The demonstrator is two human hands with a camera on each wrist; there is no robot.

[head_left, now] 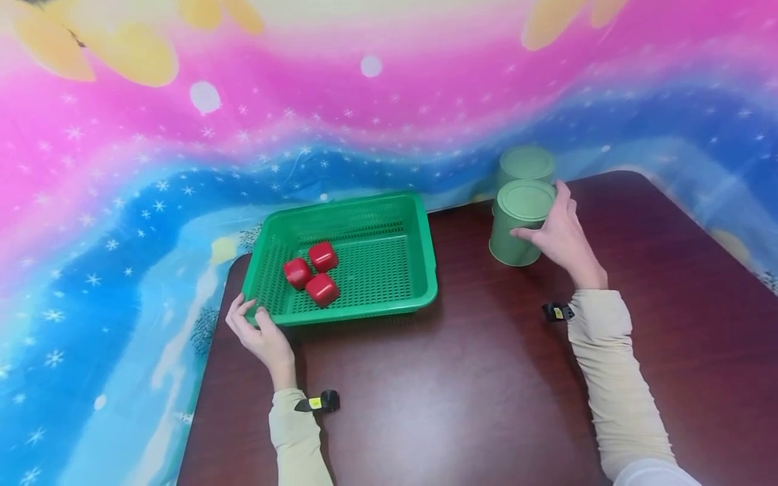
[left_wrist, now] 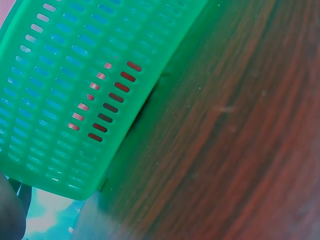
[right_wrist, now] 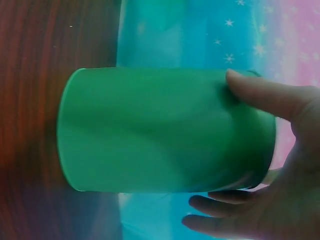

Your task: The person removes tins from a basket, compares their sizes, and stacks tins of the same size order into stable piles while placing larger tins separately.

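A green plastic basket (head_left: 427, 270) with slotted walls stands on the table, with three red rounded cubes (head_left: 323, 289) grouped in its left half. My left hand (head_left: 264, 341) holds the basket's near left corner, thumb at the front rim and fingers along the left side. Over on the right, my right hand (head_left: 564, 236) grips a green lidded can (head_left: 513, 236) near its top. In the right wrist view the thumb lies on one side of the can (right_wrist: 150, 130) and the fingers on the opposite side. Behind it stands a second green can (head_left: 527, 162), partly hidden.
The dark wooden table (head_left: 425, 405) has a rounded far right corner. A colourful cloth backdrop (head_left: 340, 121) with snowflakes hangs close behind the basket and cans. Black camera straps (head_left: 319, 403) sit at both wrists.
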